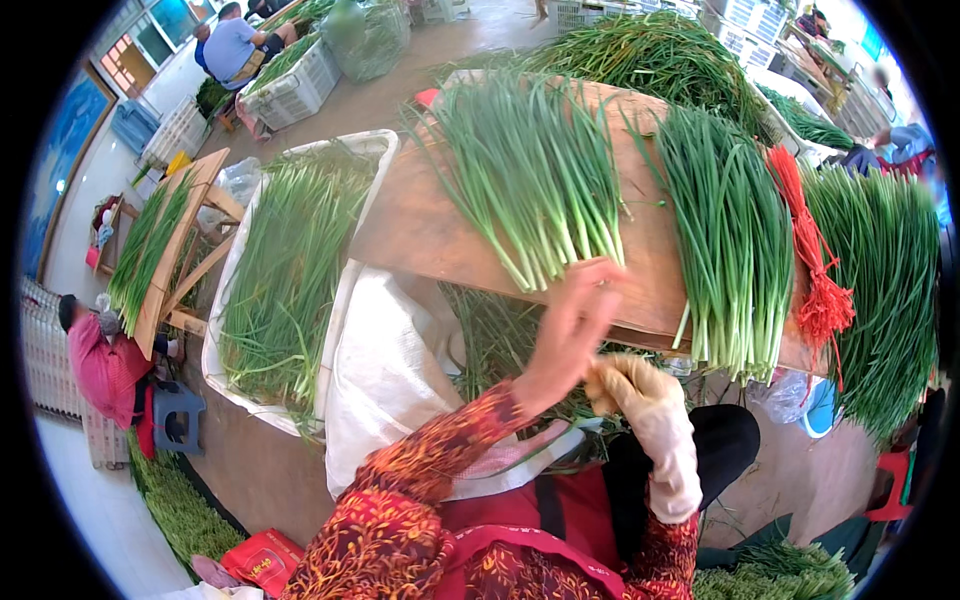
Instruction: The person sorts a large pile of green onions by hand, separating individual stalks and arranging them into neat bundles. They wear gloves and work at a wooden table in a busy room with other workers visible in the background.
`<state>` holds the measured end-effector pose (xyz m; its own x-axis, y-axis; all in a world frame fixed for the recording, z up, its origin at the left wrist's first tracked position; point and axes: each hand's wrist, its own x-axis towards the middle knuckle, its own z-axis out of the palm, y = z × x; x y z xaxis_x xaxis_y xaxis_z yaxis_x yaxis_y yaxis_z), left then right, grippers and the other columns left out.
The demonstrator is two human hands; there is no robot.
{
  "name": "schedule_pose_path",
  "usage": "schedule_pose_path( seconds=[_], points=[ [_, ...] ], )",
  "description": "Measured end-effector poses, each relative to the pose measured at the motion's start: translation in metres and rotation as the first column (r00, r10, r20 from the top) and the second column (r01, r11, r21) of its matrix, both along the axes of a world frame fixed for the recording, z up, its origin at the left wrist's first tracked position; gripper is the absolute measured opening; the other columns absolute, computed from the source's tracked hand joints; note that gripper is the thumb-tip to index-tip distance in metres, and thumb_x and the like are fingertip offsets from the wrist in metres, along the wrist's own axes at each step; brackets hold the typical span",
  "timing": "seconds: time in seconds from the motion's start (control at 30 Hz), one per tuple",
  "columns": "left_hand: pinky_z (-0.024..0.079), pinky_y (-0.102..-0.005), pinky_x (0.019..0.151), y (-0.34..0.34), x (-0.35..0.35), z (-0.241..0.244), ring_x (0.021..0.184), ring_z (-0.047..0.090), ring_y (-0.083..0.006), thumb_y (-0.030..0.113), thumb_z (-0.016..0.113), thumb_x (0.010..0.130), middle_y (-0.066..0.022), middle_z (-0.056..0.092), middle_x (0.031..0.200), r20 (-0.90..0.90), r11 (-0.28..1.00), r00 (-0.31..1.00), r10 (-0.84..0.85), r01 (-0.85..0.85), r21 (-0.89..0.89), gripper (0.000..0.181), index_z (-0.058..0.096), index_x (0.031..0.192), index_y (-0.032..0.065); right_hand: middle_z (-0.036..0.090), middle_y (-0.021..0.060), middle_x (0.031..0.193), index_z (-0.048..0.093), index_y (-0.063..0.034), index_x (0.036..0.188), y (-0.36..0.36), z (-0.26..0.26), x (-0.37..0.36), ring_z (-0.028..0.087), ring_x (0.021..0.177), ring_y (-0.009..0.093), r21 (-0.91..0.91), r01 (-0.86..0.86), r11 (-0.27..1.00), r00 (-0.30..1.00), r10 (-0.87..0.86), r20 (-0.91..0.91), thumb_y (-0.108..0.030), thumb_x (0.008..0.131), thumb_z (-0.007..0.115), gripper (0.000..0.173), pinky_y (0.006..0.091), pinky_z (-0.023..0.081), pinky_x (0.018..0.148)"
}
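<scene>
My bare left hand (574, 330) is blurred over the table's front edge, its fingertips close to the pale cut ends of a loose spread of garlic chives (540, 180). Whether it touches them or pinches a stalk I cannot tell. Just below and to its right is my right hand (637, 401) in a cream glove, fingers curled; what lies inside them is hidden. Both hands are by the front edge of a wooden board table (435, 225). Another chive pile (731, 240) lies to the right on the board, with a bundle of red ties (814, 255) alongside.
At left stands a white crate (214, 330) filled with chives, a white woven sack (382, 375) beside it. More chives (870, 292) are stacked at far right, and a heap (645, 60) lies behind the board. Other people (109, 364) sit farther off. A blue stool (178, 412) stands left.
</scene>
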<state>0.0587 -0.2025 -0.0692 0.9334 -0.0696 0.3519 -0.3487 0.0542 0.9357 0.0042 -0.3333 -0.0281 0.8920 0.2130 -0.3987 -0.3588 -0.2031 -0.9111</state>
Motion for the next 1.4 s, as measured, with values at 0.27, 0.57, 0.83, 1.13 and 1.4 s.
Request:
schedule_pose_path(
  seconds=[0.27,0.57,0.83,1.13,1.4],
  points=[
    [0.043,-0.0287,0.084,0.086,-0.048,-0.054,0.092,0.05,-0.0112,0.014,0.043,0.093,-0.002,0.051,0.1,-0.377,0.942,0.923,0.078,-0.192,-0.275,0.016,0.05,0.104,0.0046,0.062,0.0119,0.08,0.066,-0.0095,0.088,0.098,-0.022,0.106,0.061,0.076,0.029,-0.835,0.07,0.547,0.739,0.534,0.411,-0.026,0.072,0.065,0.022,0.0384,0.048,0.069],
    [0.045,-0.0303,0.084,0.1,-0.033,-0.05,0.095,0.053,-0.0122,0.022,0.045,0.093,-0.0059,0.054,0.111,-0.453,0.828,0.882,-0.131,-0.154,-0.54,0.035,0.046,0.122,0.0016,0.06,-0.0004,0.072,0.063,-0.0033,0.096,0.089,-0.01,0.077,0.042,0.051,0.003,-0.012,-0.066,0.998,0.998,0.066,0.014,-0.032,0.086,0.057,0.031,0.0163,0.034,0.048],
    [0.046,-0.0277,0.081,0.106,-0.026,-0.05,0.094,0.056,-0.0127,0.024,0.047,0.093,-0.0067,0.059,0.102,-0.456,0.77,0.858,-0.236,-0.121,-0.627,0.036,0.047,0.121,0.0015,0.057,-0.003,0.07,0.062,-0.0066,0.1,0.097,-0.047,0.032,0.039,0.049,0.002,0.231,-0.085,0.969,0.985,0.116,-0.125,-0.029,0.09,0.052,0.027,0.0153,0.031,0.047],
    [0.052,-0.0322,0.075,0.127,-0.025,-0.049,0.079,0.061,-0.0169,0.018,0.05,0.091,-0.0061,0.06,0.089,-0.478,0.744,0.872,-0.107,-0.249,-0.62,0.024,0.049,0.112,0.006,0.062,0.0103,0.076,0.063,-0.0069,0.09,0.104,-0.039,0.068,0.061,0.069,0.024,-0.466,0.1,0.879,0.8,0.207,0.563,-0.021,0.078,0.065,0.018,0.0324,0.046,0.063],
    [0.052,-0.0313,0.068,0.123,-0.028,-0.06,0.074,0.053,-0.0112,0.016,0.05,0.091,-0.0029,0.055,0.09,-0.47,0.688,0.852,-0.229,-0.201,-0.698,0.023,0.048,0.112,0.0063,0.062,0.0111,0.077,0.063,-0.0089,0.088,0.105,-0.04,0.079,0.061,0.071,0.028,-0.676,0.118,0.727,0.795,0.339,0.503,-0.021,0.073,0.067,0.019,0.0371,0.047,0.066]
  ],
)
